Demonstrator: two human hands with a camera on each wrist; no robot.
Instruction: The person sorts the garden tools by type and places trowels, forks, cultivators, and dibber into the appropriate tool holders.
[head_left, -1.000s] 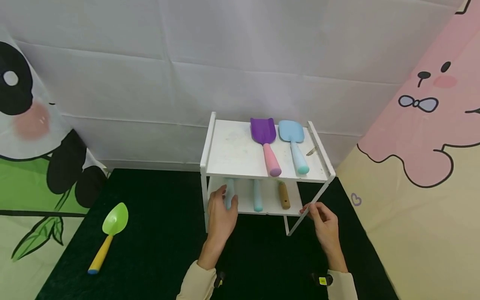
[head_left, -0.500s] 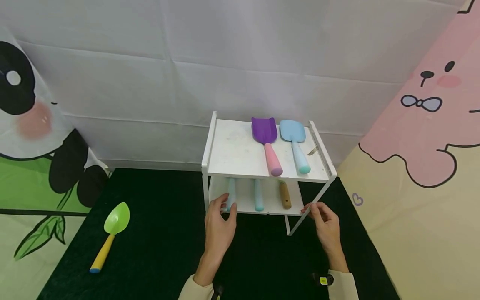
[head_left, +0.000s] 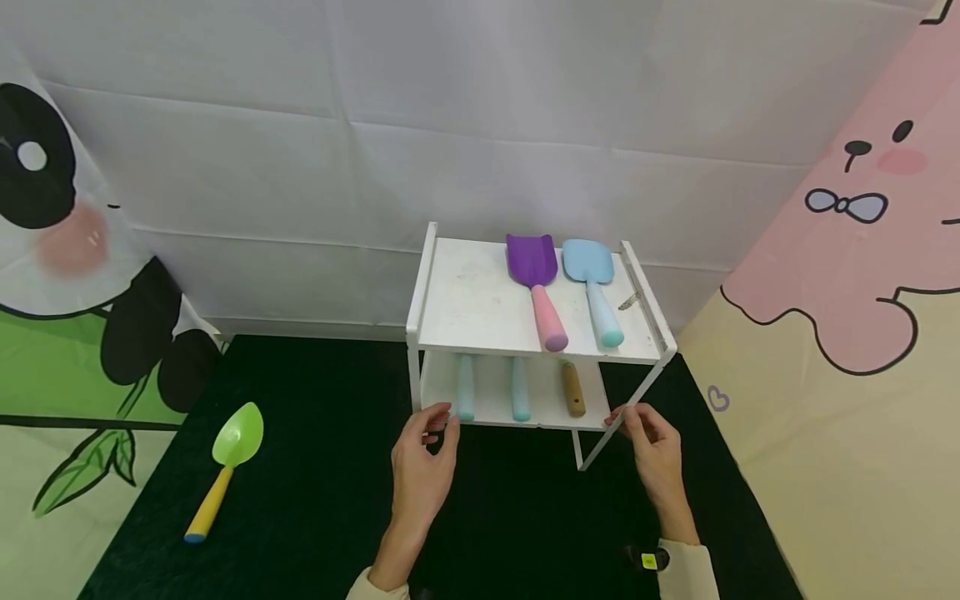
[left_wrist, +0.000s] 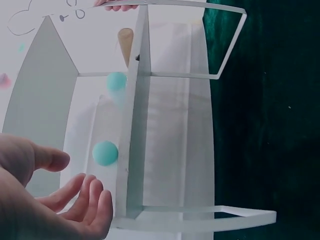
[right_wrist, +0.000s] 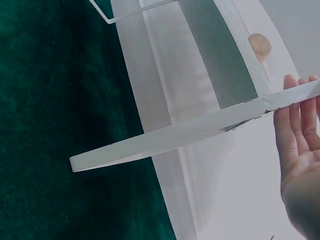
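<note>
A white two-tier rack [head_left: 465, 292] stands before me. My right hand [head_left: 656, 458] grips its right front leg; in the right wrist view the fingers [right_wrist: 296, 120] pass behind the white bar. Close to the lower shelf's left front corner is my left hand [head_left: 423, 479], fingers loosely bent, holding nothing. Just beyond it, a mint handle [head_left: 466, 387] lies on the lower shelf, beside a second mint handle [head_left: 520, 387] and a brown handle [head_left: 573, 387]; their far ends are hidden under the upper shelf. On top lie a purple shovel [head_left: 532, 260] with a pink handle and a light-blue shovel [head_left: 588, 261].
A green trowel [head_left: 237, 437] with a yellow handle lies to the left on the dark green cloth [head_left: 315, 500]. Behind the rack hangs a white sheet [head_left: 300, 192]. Printed cartoon panels flank both sides.
My left hand has drawn back from the leftmost mint handle, moving down and left toward me. The right hand keeps its place on the leg. The view shifts slightly.
</note>
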